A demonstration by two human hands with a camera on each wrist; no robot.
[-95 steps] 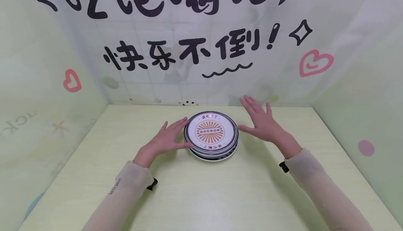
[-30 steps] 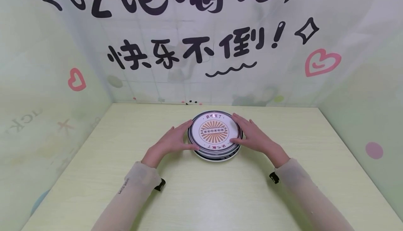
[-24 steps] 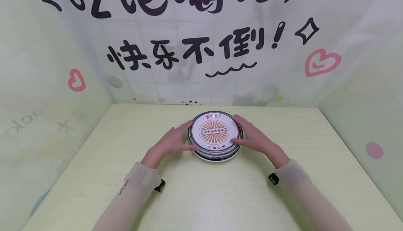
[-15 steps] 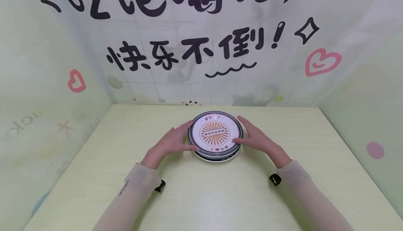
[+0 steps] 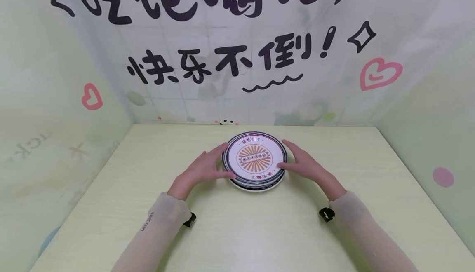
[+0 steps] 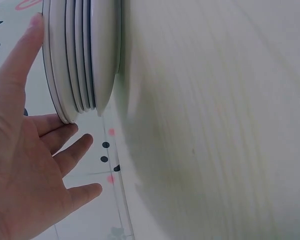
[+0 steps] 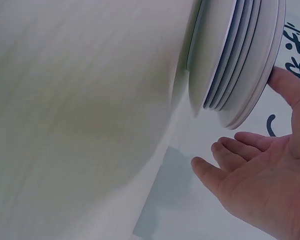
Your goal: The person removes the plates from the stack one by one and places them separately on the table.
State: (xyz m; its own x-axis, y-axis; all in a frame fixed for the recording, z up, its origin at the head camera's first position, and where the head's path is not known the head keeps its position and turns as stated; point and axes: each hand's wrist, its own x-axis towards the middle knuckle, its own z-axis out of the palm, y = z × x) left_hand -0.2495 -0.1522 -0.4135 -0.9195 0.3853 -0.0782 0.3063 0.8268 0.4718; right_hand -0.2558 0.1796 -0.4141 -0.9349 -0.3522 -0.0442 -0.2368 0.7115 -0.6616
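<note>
A stack of several round plates (image 5: 255, 159) stands on the table between my hands. The top plate is white with dark rim lines, red lettering and an orange sunburst print; the lowest has a dark patterned rim. My left hand (image 5: 202, 168) rests at the stack's left side, thumb and forefinger touching the upper rim, other fingers spread loosely, as the left wrist view shows. On the right side, my right hand (image 5: 306, 165) touches the upper rim with its thumb. In the right wrist view its other fingers (image 7: 210, 172) lie relaxed, a small gap from the plates.
The pale wood-grain table (image 5: 245, 230) is enclosed by a printed back wall (image 5: 222, 94) and side walls. Black lettering and pink hearts decorate these walls. Both forearms wear light sleeves (image 5: 163, 226) with black wrist straps (image 5: 327, 214).
My right hand came in from the right to the stack, then drew back slightly. The top plate's print has turned a little counterclockwise. My left hand stays beside the rim.
</note>
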